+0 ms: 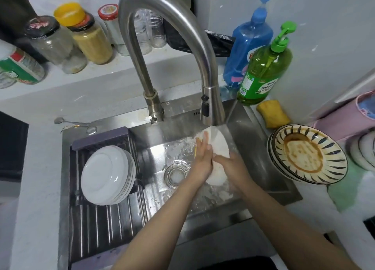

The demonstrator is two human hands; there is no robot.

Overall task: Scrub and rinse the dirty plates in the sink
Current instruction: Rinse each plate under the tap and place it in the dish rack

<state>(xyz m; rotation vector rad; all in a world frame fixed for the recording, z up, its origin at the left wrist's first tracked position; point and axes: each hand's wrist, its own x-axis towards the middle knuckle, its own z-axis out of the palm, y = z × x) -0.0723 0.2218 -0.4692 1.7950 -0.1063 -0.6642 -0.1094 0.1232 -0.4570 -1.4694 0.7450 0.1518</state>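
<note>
Two hands' fingers (pixel 203 145) on white plate (pixel 220 145), tilted under faucet (pixel 211 99).

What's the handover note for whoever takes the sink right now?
Left hand: flat, fingers straight against the white plate under the running faucet.
Right hand: grips that plate's lower edge.
Done: stack of clean white plates on the drying rack.
Left: finish this plate; stack of dirty striped bowls on the counter at right; glass in the sink.
</note>
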